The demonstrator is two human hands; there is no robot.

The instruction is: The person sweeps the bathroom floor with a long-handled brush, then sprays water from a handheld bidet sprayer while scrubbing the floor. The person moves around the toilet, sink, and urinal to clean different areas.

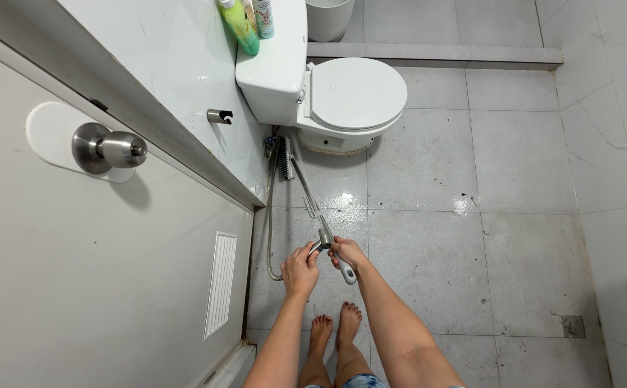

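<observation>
Left hand: my left hand (300,267) is curled shut around the metal head of the sprayer (325,239), fingers pinching at the nozzle end.
Right hand: my right hand (346,253) is wrapped closed around the sprayer's grey-and-white handle, whose tip pokes out below my palm.
Sprayer: it sits between both hands, out in front of me above the wet floor tiles (428,259), tilted with the nozzle towards the toilet (353,97).
Hose: the metal hose (271,215) runs down the wall side, loops low near the door (112,287) and comes up to my hands.
Brush: a long-handled brush (285,158) leans by the toilet base, well apart from my hands.
Step in hand: I judge I am gripping and adjusting the sprayer head, not yet spraying; no water shows from it.
Next move calls for: a firm right-hand grip, the left hand clear of the nozzle, and the hose slack kept free of my feet (335,327).
</observation>
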